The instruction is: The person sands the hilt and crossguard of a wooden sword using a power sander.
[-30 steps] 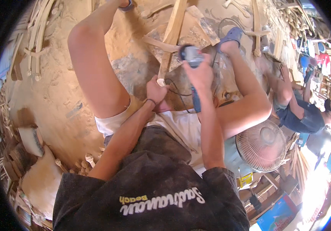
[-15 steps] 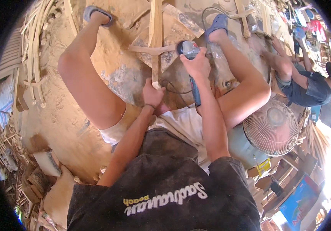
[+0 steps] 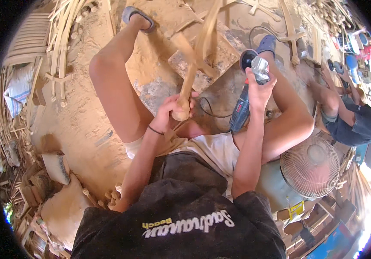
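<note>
From my station I see the left hand (image 3: 168, 108) clasped round the hilt (image 3: 187, 88) of the sword (image 3: 192, 68), which is over the slab (image 3: 227, 54); the right hand (image 3: 261, 91), farther from it, grasps the grinder (image 3: 242, 108), its disc (image 3: 247, 60) apart on the sword's right; from the left grip, the sword's long axis points up the view, leaning slightly right

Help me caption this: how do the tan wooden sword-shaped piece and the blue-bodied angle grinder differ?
The tan wooden sword-shaped piece looks plain; the blue-bodied angle grinder has a silver head and dark round disc. The piece looks much longer than the grinder. The piece is blurred, while the grinder shows fairly sharply. Both are held one-handed: the piece in the left hand, the grinder in the right hand.
</note>
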`<state>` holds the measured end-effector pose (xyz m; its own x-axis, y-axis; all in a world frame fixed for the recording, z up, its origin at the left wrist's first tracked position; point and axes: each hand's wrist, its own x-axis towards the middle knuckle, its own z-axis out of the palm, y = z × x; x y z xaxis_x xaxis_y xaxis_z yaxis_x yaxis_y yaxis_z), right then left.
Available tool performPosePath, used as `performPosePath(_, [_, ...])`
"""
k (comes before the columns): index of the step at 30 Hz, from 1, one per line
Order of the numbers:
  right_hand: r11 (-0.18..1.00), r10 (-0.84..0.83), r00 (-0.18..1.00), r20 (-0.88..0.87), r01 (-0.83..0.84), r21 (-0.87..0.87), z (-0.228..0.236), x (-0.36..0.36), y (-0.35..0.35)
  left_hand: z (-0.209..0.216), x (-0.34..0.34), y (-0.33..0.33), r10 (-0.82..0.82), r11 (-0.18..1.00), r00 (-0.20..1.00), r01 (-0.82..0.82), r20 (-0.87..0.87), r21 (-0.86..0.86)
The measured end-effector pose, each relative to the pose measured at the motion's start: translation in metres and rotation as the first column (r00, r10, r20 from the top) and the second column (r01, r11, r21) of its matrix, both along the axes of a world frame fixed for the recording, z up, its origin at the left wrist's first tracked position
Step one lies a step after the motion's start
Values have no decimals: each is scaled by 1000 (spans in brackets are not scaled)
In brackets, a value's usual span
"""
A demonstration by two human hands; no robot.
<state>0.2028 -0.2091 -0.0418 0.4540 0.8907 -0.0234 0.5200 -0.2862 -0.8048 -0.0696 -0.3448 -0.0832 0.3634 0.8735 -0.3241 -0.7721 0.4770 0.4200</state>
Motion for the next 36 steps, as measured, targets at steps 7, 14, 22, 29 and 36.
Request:
performPosePath(7, [959, 256, 943, 213, -276, 70, -24, -12, -11, -98, 50, -15, -203, 979, 212, 47, -956, -198])
performPosePath(14, [829, 511, 834, 209, -413, -378, -28, -62, -28, -136, 67, -9, -80, 993, 88, -76, -993, -86])
performPosePath(22, [690, 692, 689, 216, -544, -477, -36, -99, -34, -145, 82, -13, 8, 989, 67, -146, -998, -2])
performPosePath(29, [734, 635, 736, 235, -479, -482, -35, -87, -30, -138, 85, -13, -31, 991, 23, -130, -999, -34])
performPosePath(36, [794, 534, 794, 289, -354, -495, -40, -57, -26, -134, 81, -12, -55, 991, 86, -114, -995, -64])
